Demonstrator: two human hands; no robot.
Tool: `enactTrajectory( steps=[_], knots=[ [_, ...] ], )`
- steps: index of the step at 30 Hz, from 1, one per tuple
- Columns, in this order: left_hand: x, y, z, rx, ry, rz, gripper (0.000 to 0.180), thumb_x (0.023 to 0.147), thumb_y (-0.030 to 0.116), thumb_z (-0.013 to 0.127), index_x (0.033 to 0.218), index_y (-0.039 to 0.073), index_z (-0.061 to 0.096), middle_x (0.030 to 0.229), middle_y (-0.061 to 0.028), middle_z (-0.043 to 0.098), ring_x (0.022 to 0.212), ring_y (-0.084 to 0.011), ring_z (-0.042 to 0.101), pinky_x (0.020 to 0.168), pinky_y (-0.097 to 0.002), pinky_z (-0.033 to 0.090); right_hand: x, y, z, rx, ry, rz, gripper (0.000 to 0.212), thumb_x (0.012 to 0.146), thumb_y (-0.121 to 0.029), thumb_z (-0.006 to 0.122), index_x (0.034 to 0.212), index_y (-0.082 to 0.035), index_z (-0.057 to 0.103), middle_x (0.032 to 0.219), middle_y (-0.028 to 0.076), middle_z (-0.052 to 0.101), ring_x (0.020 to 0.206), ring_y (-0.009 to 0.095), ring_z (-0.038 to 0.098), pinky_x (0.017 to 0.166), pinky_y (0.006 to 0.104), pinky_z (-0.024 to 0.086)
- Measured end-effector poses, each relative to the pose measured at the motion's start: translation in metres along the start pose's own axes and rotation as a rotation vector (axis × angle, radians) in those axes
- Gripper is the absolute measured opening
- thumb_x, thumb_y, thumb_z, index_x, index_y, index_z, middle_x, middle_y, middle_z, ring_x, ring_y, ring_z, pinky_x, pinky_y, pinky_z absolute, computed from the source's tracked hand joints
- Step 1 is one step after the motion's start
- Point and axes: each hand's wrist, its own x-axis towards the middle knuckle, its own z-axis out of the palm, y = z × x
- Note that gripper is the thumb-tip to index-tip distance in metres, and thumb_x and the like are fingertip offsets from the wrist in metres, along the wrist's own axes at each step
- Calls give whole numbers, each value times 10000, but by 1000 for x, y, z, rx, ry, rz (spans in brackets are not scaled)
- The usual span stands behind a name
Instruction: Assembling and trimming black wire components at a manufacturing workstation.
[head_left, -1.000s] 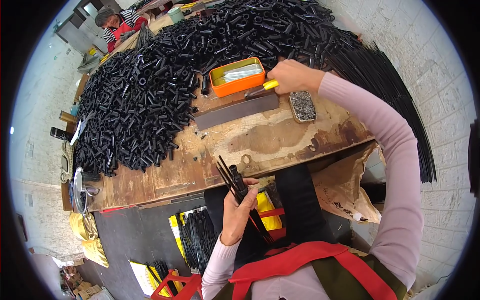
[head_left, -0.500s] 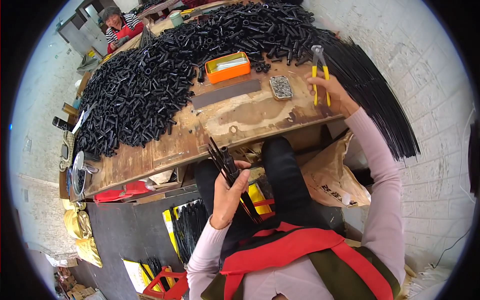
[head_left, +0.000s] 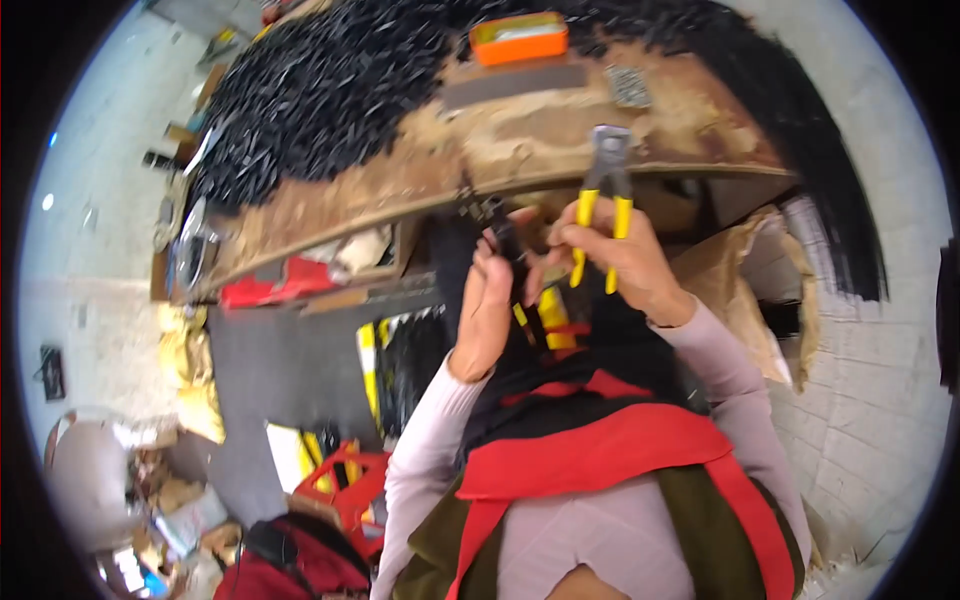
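Note:
My left hand [head_left: 487, 295] is closed round a black tubular part [head_left: 507, 238] with thin black rods running through or beside it; blur hides how they join. Just to its right, my right hand [head_left: 630, 255] grips a pair of yellow-handled pincers [head_left: 612, 165], jaws up and handles apart. The two hands are close together over my lap, in front of the table edge. Fingers of the right hand come near the black part, but whether they touch it I cannot tell.
A large heap of black tubular parts [head_left: 310, 100] covers the wooden table [head_left: 500, 140]. Long black rods [head_left: 820, 150] hang over its right side. An orange box [head_left: 520, 42], a flat grey bar [head_left: 512, 88] and a small tin [head_left: 628, 87] lie on it. A paper sack [head_left: 725, 270] stands at right.
My right hand has brought the pincers from above the table's right side down beside my left hand. The left hand still holds the black part. The whole view has shifted downward.

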Motion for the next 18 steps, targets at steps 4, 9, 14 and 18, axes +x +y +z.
enactTrajectory(
  steps=[4,9,14,18],
  knots=[
    [-4,5,-3,53,-55,6,771,988,613,327,1367,-53,414,750,-9,494,661,-92,444,625,-240,365,-10,15,18,25,-45,-67,150,937,-100,603,1032,13,580,877,95,643,725,172,653,666,295,519],
    [-6,8,-5,47,-109,9,878,957,644,362,1391,-118,331,734,-16,485,636,-95,441,597,-250,385,-15,16,36,110,-65,-85,185,972,-139,569,1058,24,562,935,114,613,671,187,655,646,307,544],
    [-9,9,-4,48,-114,13,855,965,632,363,1386,-112,346,734,-9,487,632,-86,443,596,-242,386,-20,20,39,125,-53,-109,189,976,-140,560,1063,27,563,933,110,614,679,186,655,641,304,542],
    [-9,10,-3,51,-123,33,714,1021,548,305,1352,-71,432,760,-4,495,670,-86,437,658,-237,374,-21,19,39,137,-50,-114,182,974,-137,563,1050,28,565,991,121,609,689,180,652,638,306,541]
  ],
)
